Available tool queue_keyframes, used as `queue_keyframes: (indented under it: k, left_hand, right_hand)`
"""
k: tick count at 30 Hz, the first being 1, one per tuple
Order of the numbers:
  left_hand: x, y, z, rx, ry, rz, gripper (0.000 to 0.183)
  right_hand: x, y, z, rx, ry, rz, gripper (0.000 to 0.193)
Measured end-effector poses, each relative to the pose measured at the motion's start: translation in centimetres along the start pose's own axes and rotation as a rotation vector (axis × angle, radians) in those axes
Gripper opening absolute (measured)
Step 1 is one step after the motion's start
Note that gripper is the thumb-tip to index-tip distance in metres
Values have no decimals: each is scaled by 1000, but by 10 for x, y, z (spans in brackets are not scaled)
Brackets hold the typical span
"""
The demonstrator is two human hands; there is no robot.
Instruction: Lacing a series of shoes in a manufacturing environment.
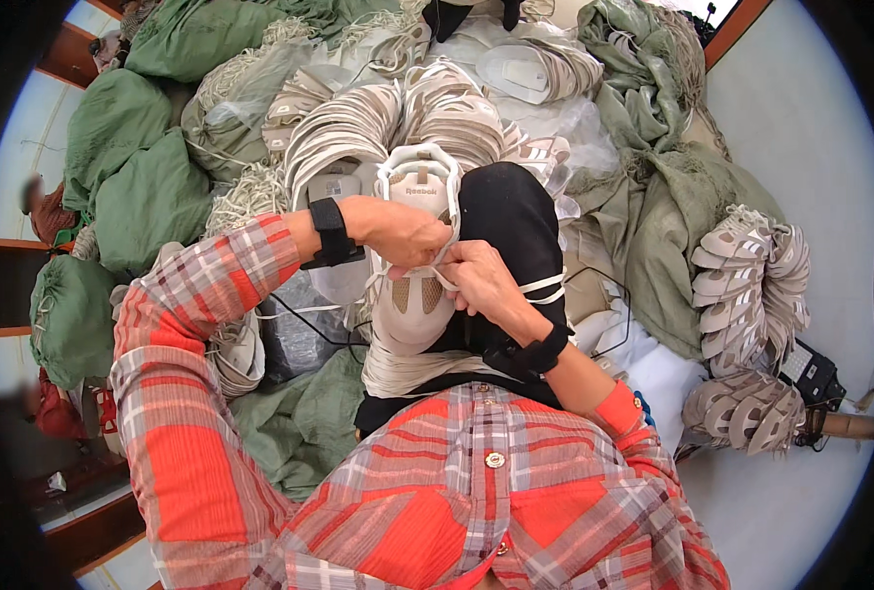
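Shoe: just left of knee. Left hand: left of knee, curled across shoe; whether gripping, cannot tell. Right hand: near side of knee, pinching lace. Uppers: stacked beyond knee.

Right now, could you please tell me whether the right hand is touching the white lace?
Touching: the head view shows the right hand pinching the white lace at its fingertips, over the pale shoe upper.
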State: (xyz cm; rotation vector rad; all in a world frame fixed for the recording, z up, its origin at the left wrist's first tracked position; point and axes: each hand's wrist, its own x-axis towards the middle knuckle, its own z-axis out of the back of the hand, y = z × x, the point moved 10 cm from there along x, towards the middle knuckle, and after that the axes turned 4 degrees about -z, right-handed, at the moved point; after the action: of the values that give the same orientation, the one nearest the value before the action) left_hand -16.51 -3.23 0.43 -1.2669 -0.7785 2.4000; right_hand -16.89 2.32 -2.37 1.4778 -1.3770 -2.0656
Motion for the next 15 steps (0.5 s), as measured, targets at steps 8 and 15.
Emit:
queue_keyframes:
  k: [8,15]
  left_hand:
    - [-68,-17,77,728,-774,14,12]
    - [-94,52,2,-748,-578,198,15]
  right_hand:
    - [-79,67,17,-650,-395,905,6]
    - [-45,10,-7,-968,-138,442,20]
